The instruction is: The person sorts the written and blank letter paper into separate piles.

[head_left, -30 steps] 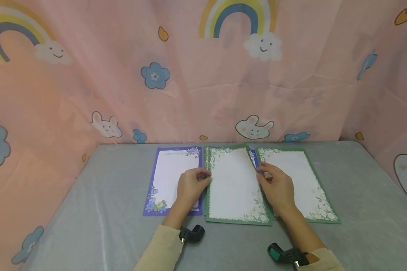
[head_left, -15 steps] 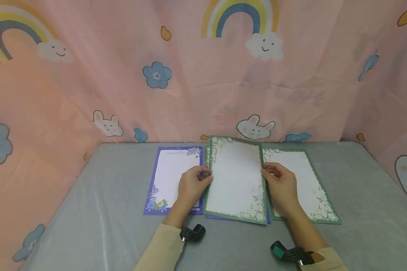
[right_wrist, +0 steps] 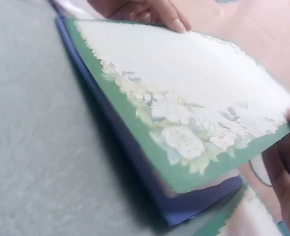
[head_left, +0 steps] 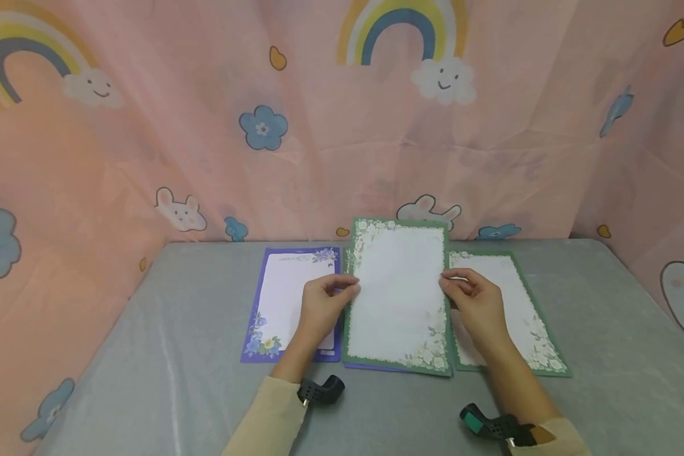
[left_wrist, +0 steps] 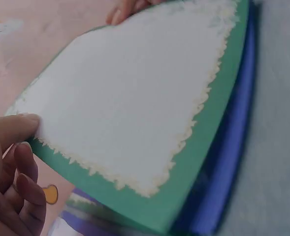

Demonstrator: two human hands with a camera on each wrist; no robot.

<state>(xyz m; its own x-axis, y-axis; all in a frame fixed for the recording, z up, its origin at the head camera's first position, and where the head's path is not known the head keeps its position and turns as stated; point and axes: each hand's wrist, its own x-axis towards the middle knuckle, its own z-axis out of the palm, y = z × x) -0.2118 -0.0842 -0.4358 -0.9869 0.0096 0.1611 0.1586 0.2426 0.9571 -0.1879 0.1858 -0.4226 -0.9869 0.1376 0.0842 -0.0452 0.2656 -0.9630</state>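
Note:
A green-bordered sheet of paper [head_left: 398, 297] with white printed flowers is raised off the table at its far end and bows slightly. My left hand [head_left: 323, 303] pinches its left edge, with the thumb [left_wrist: 16, 127] on top and curled fingers below. On the opposite edge, my right hand [head_left: 475, 304] pinches it between thumb and fingers. Beneath it lies a purple-edged sheet [right_wrist: 184, 209], mostly hidden. To the left is a purple-bordered sheet [head_left: 287, 291] with blue flowers, partly behind my left hand. Another green-bordered sheet [head_left: 510, 304] lies to the right, partly behind my right hand.
The papers lie on a grey table [head_left: 165, 354]. Behind it and at both sides hangs a pink curtain [head_left: 330, 145] printed with rainbows, clouds, rabbits and flowers.
The middle green-bordered sheet has straightened, and its far end has risen above the table's back edge. My right hand has shifted slightly right, and both hands have lifted a little.

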